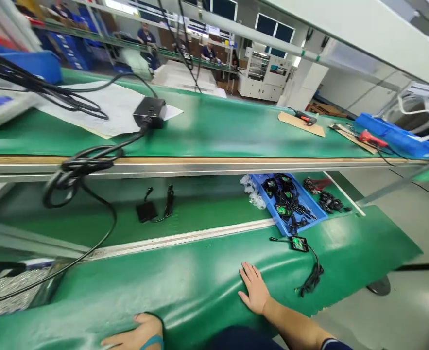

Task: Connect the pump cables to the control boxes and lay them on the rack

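My left hand rests on the green mat near the bottom edge, fingers apart, with a teal band at the wrist. My right hand lies flat on the same mat with its fingers spread and nothing under them that I can see. Beyond it to the right is a small black device with a green board and a coiled cable. A blue tray behind it holds several similar devices and cables.
A black box with cables lies on the lower bench. The raised green shelf carries a power adapter, papers and tools. A looped cable hangs at the left. People sit in the background.
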{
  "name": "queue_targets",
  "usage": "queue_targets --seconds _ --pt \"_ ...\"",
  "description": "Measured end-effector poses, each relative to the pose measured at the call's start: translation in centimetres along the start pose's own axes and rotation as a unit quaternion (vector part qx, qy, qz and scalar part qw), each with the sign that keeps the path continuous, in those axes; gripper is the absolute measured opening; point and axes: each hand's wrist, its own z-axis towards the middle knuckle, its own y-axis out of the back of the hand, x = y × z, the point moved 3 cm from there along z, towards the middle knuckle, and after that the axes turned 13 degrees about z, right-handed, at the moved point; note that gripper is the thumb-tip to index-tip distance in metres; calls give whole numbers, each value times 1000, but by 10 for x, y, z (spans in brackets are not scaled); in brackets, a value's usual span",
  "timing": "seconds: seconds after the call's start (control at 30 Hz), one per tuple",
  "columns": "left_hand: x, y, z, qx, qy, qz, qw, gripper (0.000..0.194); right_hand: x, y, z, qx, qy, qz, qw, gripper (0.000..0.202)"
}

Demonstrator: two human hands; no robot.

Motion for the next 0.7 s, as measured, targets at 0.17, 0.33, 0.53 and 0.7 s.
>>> queue_targets --seconds 0.17,0.33,0.53,0.7 --pt "13 4 15 -55 245 -154 956 93 6 2 56 -80 12 8 997 52" --pt "7 12 15 -85 281 -126 948 79 65 31 206 -54 107 40 992 56" --pt "2 -3 19 -64 304 -28 950 70 177 39 372 -24 176 3 984 74" --pt "6 -18 24 -38 341 4 939 66 219 14 443 -29 118 -58 991 85"
